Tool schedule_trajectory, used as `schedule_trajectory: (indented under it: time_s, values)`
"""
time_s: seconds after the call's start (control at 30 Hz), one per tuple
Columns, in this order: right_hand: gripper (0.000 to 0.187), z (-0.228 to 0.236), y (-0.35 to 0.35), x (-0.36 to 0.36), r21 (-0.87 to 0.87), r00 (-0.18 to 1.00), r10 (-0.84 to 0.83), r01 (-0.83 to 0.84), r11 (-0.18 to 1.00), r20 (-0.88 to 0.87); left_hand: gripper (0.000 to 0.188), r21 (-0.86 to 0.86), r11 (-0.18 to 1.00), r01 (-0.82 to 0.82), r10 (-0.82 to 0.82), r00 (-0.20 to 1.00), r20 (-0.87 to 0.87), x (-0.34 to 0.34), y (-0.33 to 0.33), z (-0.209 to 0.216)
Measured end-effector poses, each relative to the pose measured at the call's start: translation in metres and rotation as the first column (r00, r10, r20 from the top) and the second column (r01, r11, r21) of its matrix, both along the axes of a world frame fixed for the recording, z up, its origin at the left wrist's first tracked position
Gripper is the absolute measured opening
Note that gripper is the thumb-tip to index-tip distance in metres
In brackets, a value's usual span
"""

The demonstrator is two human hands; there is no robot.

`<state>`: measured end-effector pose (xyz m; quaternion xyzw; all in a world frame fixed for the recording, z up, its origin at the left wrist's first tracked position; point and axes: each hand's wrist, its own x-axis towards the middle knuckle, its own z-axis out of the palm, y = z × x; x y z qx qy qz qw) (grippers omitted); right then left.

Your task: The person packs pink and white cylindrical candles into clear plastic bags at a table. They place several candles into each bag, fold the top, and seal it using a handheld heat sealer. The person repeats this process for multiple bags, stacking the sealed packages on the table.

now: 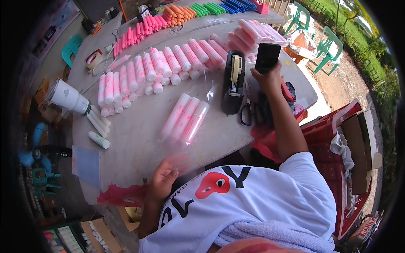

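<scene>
A clear plastic bag (pixel 207 103) with three pink-and-white candles (pixel 185 118) in it lies on the table in front of me. Close to its lower end is my left hand (pixel 166 175), its fingers stretched out and blurred by motion, with nothing seen in them. Further off to the right, my right hand (pixel 270 78) grips a black phone (pixel 267 55), held up above the table. Between the bag and that hand stands a black tape dispenser (pixel 233 90) with a roll of tape. Dark-handled scissors (pixel 246 114) lie beside it, their blades hidden.
Pink-and-white candles (pixel 143 69) are stacked across the table (pixel 130 139). Pink, orange, green and blue bundles (pixel 202 9) line the far side. At left are a white tumbler (pixel 69 96) and several pale candles (pixel 98 140). A red plastic chair (pixel 325 135) stands at right.
</scene>
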<state>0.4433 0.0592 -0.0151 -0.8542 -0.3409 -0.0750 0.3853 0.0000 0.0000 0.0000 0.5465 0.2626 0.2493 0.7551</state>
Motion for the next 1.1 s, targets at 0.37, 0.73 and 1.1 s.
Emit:
schedule_trajectory:
  time_s: [0.37, 0.73, 1.1]
  values:
    - [0.115, -0.013, 0.011, 0.058, -0.070, 1.000, 0.011, -0.012, 0.997, -0.010, 0.037, 0.041, 0.999, 0.018, -0.017, 1.000, -0.012, 0.007, -0.022, -0.026]
    - [0.019, 0.061, -0.104, -0.157, 0.114, -0.051, 0.907, -0.993, -0.004, -0.417, 0.025, -0.088, 0.995, 0.042, -0.059, 0.978, -0.201, -0.111, -0.025, -0.010]
    - [0.023, -0.208, -0.195, -0.074, -0.621, 0.677, 0.106, -0.718, 0.315, -0.729, 0.029, -0.448, 0.615, -0.649, -0.201, 0.420, -0.885, -0.214, -0.196, -0.283]
